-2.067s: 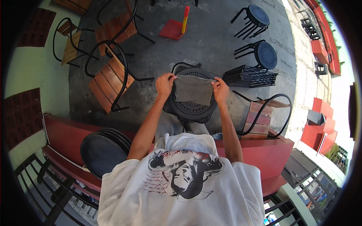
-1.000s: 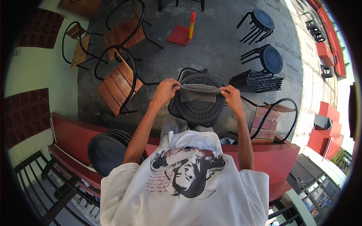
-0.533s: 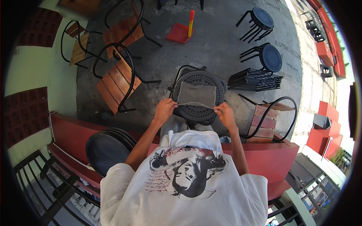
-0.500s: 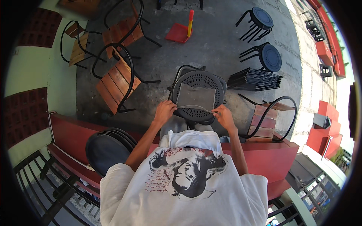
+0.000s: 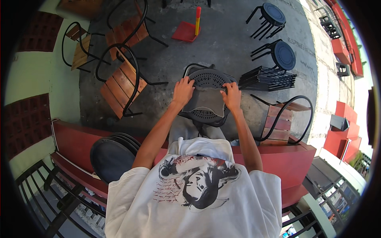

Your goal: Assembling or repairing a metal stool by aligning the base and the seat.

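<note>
A thin grey cloth (image 5: 204, 99) lies over the seat of a black round stool (image 5: 208, 78), whose seat is pierced with small holes. The cloth's near edge hangs in a loose curve. At its far left corner, my left hand (image 5: 183, 91) has its fingers bent down onto the cloth. My right hand (image 5: 232, 95) is at the far right corner, thumb and fingers closed about the fabric there. Both hands rest over the seat's sides, and the fingertips are partly hidden.
Wooden-slat chairs with black frames (image 5: 123, 85) stand at left, another chair (image 5: 276, 125) at right. Stools (image 5: 283, 55) and a stack of folded black frames (image 5: 268, 78) are at far right. A red dustpan (image 5: 184, 31) sits ahead. Black round trays (image 5: 113, 158) lean by the red bench (image 5: 79, 137).
Both hands have moved from the cloth's near corners to its far corners. The near edge, straight and held before, now lies slack and curved.
</note>
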A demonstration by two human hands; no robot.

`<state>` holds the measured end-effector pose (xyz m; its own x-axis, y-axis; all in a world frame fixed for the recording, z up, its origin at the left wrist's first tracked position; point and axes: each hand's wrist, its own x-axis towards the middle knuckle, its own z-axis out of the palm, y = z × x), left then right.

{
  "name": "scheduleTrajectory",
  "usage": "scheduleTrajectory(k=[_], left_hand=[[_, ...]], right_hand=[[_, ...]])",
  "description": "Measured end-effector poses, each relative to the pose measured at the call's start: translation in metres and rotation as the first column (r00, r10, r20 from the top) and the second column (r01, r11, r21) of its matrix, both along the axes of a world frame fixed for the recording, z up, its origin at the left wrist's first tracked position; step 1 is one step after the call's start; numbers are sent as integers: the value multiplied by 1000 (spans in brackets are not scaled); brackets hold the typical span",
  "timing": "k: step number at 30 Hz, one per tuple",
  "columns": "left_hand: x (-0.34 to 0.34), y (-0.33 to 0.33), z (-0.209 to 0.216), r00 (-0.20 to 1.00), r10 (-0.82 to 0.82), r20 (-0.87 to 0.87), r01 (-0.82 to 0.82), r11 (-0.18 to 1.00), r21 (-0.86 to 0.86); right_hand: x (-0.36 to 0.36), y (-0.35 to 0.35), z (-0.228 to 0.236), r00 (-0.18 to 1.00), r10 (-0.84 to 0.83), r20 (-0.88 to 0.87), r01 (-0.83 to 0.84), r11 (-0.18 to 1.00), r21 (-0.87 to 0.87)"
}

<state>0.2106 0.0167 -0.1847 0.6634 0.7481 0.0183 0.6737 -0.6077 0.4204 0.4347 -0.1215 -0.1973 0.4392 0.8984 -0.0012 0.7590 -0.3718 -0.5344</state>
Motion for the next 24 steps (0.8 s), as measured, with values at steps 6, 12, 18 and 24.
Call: scheduleTrajectory(k=[6, 12, 18, 24], left_hand=[[-10, 12, -10, 994, 46, 99, -24, 977, -212], [-22, 29, 13, 977, 186, 103, -96, 818, -566], [-33, 32, 33, 992, 49, 115, 6, 902, -431], [-28, 34, 65, 970, 62, 234, 29, 930, -366]], right_hand=[[4, -6, -10, 1000, 22, -9, -22, 999, 39], [18, -13, 0, 915, -113, -387, 121, 993, -4], [29, -17, 34, 912, -32, -409, 51, 998, 36], [32, -11, 75, 921, 6, -390, 52, 989, 138]])
